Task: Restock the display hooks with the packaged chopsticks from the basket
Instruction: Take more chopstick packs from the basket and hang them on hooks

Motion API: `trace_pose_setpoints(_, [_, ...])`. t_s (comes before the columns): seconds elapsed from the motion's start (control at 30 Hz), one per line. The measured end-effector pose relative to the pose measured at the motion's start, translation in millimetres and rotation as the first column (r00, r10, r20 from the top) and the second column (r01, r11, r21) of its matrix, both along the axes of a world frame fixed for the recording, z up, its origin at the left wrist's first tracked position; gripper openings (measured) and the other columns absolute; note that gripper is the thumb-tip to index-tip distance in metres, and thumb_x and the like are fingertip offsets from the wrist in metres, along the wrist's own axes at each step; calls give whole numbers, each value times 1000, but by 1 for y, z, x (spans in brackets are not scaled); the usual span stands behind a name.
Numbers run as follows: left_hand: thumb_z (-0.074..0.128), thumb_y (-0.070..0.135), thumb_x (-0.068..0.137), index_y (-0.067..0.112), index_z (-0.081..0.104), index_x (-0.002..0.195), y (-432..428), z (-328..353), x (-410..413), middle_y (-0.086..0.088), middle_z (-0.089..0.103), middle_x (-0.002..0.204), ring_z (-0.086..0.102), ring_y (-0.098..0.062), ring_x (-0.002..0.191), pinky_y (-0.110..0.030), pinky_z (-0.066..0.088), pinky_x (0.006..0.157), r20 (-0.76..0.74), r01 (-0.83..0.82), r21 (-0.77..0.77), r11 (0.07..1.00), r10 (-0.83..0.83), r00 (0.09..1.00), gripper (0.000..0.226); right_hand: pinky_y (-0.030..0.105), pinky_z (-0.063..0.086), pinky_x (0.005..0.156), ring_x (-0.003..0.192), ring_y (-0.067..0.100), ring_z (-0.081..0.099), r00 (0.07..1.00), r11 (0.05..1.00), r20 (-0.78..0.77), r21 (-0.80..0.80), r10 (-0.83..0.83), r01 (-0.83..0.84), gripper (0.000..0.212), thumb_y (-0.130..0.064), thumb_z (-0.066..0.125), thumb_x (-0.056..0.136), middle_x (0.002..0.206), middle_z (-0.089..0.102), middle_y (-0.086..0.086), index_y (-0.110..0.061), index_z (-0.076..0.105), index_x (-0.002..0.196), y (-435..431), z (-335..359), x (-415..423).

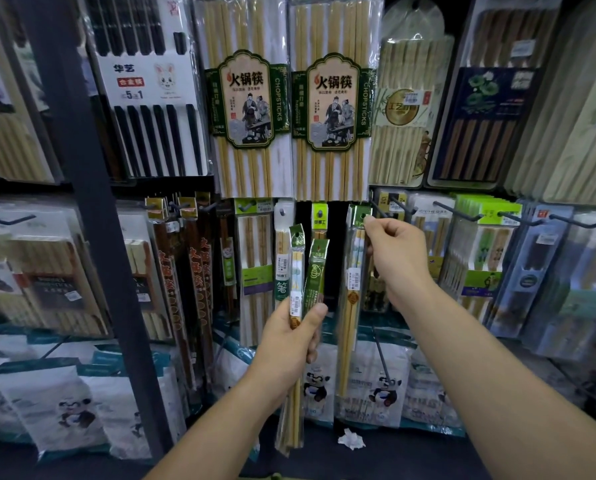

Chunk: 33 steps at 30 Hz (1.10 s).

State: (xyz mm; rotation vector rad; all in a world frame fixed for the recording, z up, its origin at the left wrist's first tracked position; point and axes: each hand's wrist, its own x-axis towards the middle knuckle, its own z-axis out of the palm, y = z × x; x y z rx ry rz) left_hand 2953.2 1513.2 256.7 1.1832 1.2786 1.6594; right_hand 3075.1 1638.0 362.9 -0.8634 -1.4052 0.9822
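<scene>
My left hand (pixel 291 336) grips a bundle of slim chopstick packs (pixel 303 271) with green header cards, held upright in front of the lower display row. My right hand (pixel 395 252) pinches the green top of another narrow chopstick pack (pixel 353 289) at a hook in the middle row; the pack hangs straight down, showing pale bamboo sticks and a price label. Whether its hole sits on the hook is hidden by my fingers. The basket is out of view.
Two large bamboo hot-pot chopstick packs (pixel 246 98) hang above. Dark bare hooks (pixel 456 211) stick out to the right of my right hand. A dark upright post (pixel 92 202) stands left. Panda-printed bags (pixel 383 386) fill the bottom row. A crumpled paper scrap (pixel 351 439) lies below.
</scene>
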Motion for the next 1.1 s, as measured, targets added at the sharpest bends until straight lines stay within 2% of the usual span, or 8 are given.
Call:
trace_pose_setpoints(0.1, [64,48,94,73,46,93,0,0,-1,12,42,56,39,-8,54,-23,38,51,6,26,10,1000,-26,1000,31,20,43,69,54,10,38,1000,1000,-3,9,-15,15,42,-28,63,100,68,44,9,12,64,86,3,-1,-3])
trace_pose_setpoints(0.27, [67,45,95,26,43,106,2,-5,-4,12,43,60,39,-7,54,-21,36,47,63,37,16,999,-38,997,33,20,43,70,54,8,42,1000,1000,-14,-2,-27,27,42,-28,65,99,67,47,8,10,63,80,4,-1,-6])
trace_pose_setpoints(0.47, [76,52,79,44,51,78,3,-3,-3,8,48,63,44,-9,57,-22,38,47,50,20,18,1000,-21,999,26,26,44,78,66,20,37,1000,1000,7,6,-24,24,49,-30,63,100,70,41,9,12,55,78,6,-1,-5])
trace_pose_setpoints(0.6, [72,44,88,38,50,83,2,-2,-1,4,50,63,46,-12,55,-25,42,48,53,0,33,999,-2,999,23,37,51,97,58,18,36,998,997,31,58,-55,53,48,-28,62,100,62,39,9,13,54,78,9,-5,-7])
trace_pose_setpoints(0.73, [61,28,102,12,52,96,-1,3,2,-1,59,67,54,-14,58,-27,50,53,49,-38,57,998,36,998,19,28,48,74,45,5,39,988,991,96,78,-117,109,43,-32,65,97,45,41,-13,-9,55,62,10,-8,-4])
trace_pose_setpoints(0.9, [56,23,104,4,60,99,-3,8,7,-5,71,83,70,-20,74,-36,62,69,139,-27,53,998,20,990,20,24,41,64,54,-1,50,988,987,65,84,-141,135,26,-33,67,95,64,58,-8,-9,68,83,-4,-14,1])
trace_pose_setpoints(1.0, [56,24,104,4,61,101,-3,9,8,-6,74,83,72,-21,75,-37,63,70,154,-22,52,998,14,988,20,27,44,67,60,-3,51,993,997,118,77,-1,-9,27,-30,67,96,57,60,-13,-10,70,78,-21,-17,4])
trace_pose_setpoints(1.1, [57,24,103,6,63,104,-2,9,10,-7,75,83,72,-20,74,-35,62,66,160,-18,47,999,11,987,19,20,46,62,64,-2,59,965,979,174,16,198,-204,23,-33,66,97,78,73,-6,-19,74,80,-33,-20,4])
